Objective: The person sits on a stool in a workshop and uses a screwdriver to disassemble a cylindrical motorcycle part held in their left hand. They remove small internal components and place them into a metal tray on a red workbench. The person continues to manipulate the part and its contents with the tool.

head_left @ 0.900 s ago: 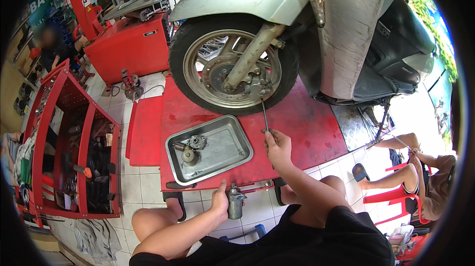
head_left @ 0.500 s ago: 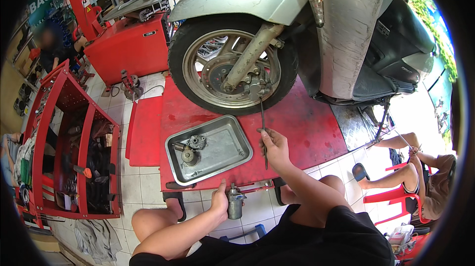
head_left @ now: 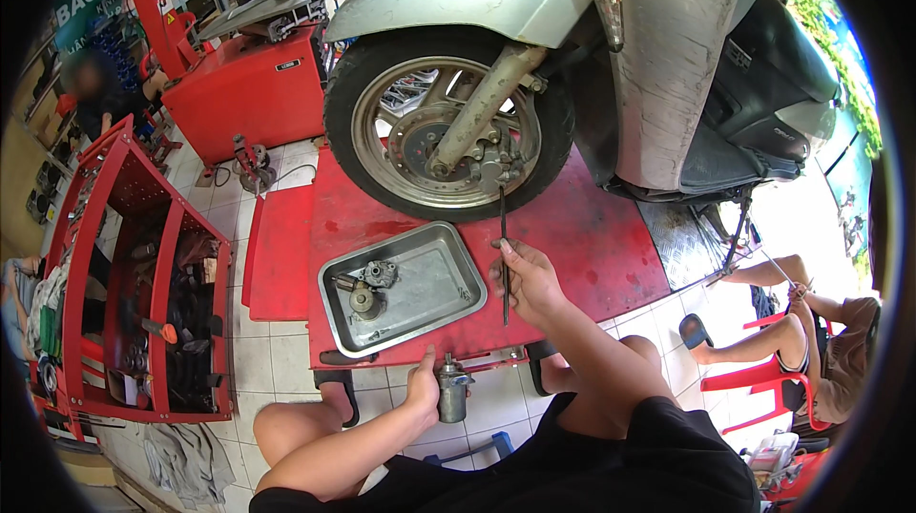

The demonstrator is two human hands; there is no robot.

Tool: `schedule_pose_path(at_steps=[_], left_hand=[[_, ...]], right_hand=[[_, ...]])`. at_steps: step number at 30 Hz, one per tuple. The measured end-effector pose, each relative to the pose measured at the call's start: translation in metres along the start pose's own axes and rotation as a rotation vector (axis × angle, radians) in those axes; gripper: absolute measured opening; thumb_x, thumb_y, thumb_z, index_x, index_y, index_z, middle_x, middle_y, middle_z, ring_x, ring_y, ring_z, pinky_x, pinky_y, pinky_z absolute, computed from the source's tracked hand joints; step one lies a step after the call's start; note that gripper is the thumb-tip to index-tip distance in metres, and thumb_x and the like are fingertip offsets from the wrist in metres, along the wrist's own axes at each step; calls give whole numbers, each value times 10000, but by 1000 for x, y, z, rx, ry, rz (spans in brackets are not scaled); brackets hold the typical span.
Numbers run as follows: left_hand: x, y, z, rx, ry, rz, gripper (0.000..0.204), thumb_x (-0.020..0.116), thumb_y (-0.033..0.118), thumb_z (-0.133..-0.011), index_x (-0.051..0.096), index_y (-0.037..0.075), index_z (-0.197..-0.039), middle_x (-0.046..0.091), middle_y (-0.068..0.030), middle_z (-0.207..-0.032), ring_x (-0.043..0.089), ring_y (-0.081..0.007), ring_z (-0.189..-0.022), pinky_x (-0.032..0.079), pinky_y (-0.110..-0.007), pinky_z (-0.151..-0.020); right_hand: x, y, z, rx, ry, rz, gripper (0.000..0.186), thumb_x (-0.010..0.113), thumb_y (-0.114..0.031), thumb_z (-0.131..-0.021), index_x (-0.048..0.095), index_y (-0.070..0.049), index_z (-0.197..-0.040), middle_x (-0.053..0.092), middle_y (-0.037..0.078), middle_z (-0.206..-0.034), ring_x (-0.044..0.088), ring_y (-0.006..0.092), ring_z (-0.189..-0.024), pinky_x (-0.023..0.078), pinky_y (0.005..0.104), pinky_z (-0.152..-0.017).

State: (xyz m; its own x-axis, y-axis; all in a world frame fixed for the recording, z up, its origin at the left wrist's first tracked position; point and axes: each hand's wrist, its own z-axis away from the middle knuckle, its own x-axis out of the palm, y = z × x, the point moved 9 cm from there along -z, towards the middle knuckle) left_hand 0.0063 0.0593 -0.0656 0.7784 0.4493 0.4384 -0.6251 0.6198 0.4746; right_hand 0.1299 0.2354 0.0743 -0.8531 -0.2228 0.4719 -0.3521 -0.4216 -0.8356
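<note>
Pointing forward, the rod [head_left: 504, 217] runs toward the caliper [head_left: 494, 171]

Red platform with tray, tiled floor around it

A flat red platform [head_left: 611, 255], its surface marked by darker patches, is overlapped by the scooter's front wheel [head_left: 417, 143]; whether the two are in contact cannot be told. Near the platform's front edge, left of centre, a shallow metal tray [head_left: 441, 314] is set down flat. Toward its left side, a round metal part [head_left: 364, 301] and a second metal part [head_left: 382, 273] are held close together. By the white-tiled floor [head_left: 250, 360], a red open-fronted cabinet [head_left: 172, 265] and a crumpled grey cloth [head_left: 186, 460] are supported.
</note>
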Motion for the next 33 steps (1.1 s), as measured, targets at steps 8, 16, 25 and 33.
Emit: schedule_pose_path(at_steps=[8, 16, 25, 33], left_hand=[[-1, 0, -1, 14, -6, 11, 581, 349, 521, -1012, 613, 8, -946, 674, -167, -808, 666, -289, -688, 576, -443, -608], [0, 0, 0, 15, -1, -12, 593, 346, 529, -1011, 607, 0, -949, 674, -169, -816, 667, -292, -693, 580, -443, -614], [-4, -2, -2, 9, 19, -22, 590, 346, 530, -1012, 608, 4, -960, 674, -168, -823, 668, -289, -707, 583, -446, -623], [-1, -1, -2, 27, -14, 46, 568, 391, 501, -1016, 572, -31, -937, 656, -181, -765, 666, -299, -613, 567, -425, -523]], right_hand=[[-1, 1, -5, -19, -24, -33, 310, 516, -304, -1019, 498, -37, -1178, 582, 51, -768, 549, 139, -537, 324, 229, -382], [-6, -2, -5, -45, -19, -70, 284, 483, -268, -1033, 494, -14, -1158, 542, 53, -773, 492, 123, -522, 296, 216, -369], [-5, 1, -6, -41, -22, -121, 283, 479, -274, -1034, 495, -15, -1149, 549, 50, -762, 485, 120, -516, 285, 217, -372], [-3, 1, -5, -37, 0, -52, 308, 488, -281, -1029, 488, -7, -1169, 557, 55, -756, 506, 130, -517, 301, 226, -368]])
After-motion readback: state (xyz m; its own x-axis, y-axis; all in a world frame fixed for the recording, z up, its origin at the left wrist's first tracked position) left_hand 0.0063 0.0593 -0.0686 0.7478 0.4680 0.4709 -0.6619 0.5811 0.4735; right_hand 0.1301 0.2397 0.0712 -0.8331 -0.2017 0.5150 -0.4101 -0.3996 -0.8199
